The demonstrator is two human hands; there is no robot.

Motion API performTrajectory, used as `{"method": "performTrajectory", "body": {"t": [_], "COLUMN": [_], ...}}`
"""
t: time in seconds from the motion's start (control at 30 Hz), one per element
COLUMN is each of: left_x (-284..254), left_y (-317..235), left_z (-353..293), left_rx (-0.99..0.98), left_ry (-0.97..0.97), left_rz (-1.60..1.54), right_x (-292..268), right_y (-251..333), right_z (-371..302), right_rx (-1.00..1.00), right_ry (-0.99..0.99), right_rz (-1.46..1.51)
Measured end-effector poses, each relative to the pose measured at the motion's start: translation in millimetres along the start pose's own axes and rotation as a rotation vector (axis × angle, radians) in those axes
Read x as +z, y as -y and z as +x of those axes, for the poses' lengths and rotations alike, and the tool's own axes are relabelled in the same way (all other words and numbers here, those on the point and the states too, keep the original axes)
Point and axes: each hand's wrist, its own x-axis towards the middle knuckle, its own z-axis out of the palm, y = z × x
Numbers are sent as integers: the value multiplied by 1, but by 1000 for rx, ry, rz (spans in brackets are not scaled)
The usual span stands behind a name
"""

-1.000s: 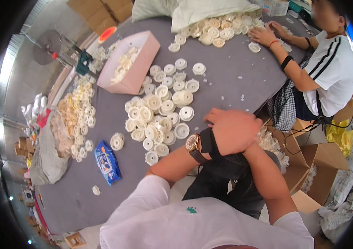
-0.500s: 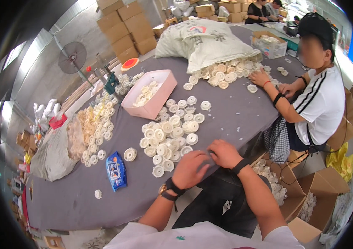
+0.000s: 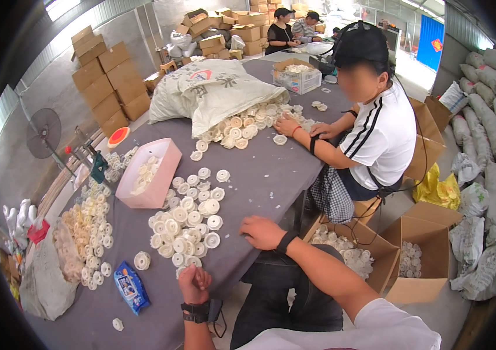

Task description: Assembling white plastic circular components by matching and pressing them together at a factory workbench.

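A loose pile of round cream-white plastic parts point(image 3: 187, 219) lies on the grey-covered table point(image 3: 248, 186) in front of me. My left hand point(image 3: 194, 284) is at the pile's near edge with its fingers curled in; whatever they hold, if anything, is hidden. On the table's edge, to the right of the pile, rests my right hand point(image 3: 262, 232), palm down with fingers loosely stretched and nothing visible in them. A blue packet of wipes point(image 3: 131, 287) lies left of my left hand, with a small stack of parts point(image 3: 142, 261) just beyond it.
Past the pile stand a pink box point(image 3: 153, 169) of parts and a green hand press point(image 3: 99, 168). A big white sack point(image 3: 213, 93) spills parts toward a co-worker point(image 3: 376, 128) seated at right. Open cartons point(image 3: 423, 239) with parts stand on the floor at right.
My view has swung to the right. My hands, close together at the table edge before, are now apart: the left has moved to the pile, and the right stays near the edge.
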Motion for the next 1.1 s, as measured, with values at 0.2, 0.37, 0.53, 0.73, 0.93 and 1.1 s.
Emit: {"method": "performTrajectory", "body": {"t": [0.2, 0.37, 0.53, 0.73, 0.93, 1.1], "left_x": [-22, -21, -27, -21, -20, -24], "left_y": [22, 29, 29, 27, 26, 30], "left_z": [-6, -11, -12, -12, -13, -12], "left_rx": [17, 83, 86, 81, 114, 112], "left_ry": [61, 32, 58, 68, 71, 79], "left_rz": [170, 394, 323, 276, 270, 260], "right_x": [7, 12, 14, 15, 16, 16], "right_y": [-3, -1, 2, -2, 3, 2], "right_z": [5, 8, 12, 12, 15, 15], "right_rx": [-3, 23, 45, 49, 70, 60], "right_ry": [-4, 5, -19, -51, -52, -50], "right_rz": [30, 55, 16, 63, 10, 3]}}
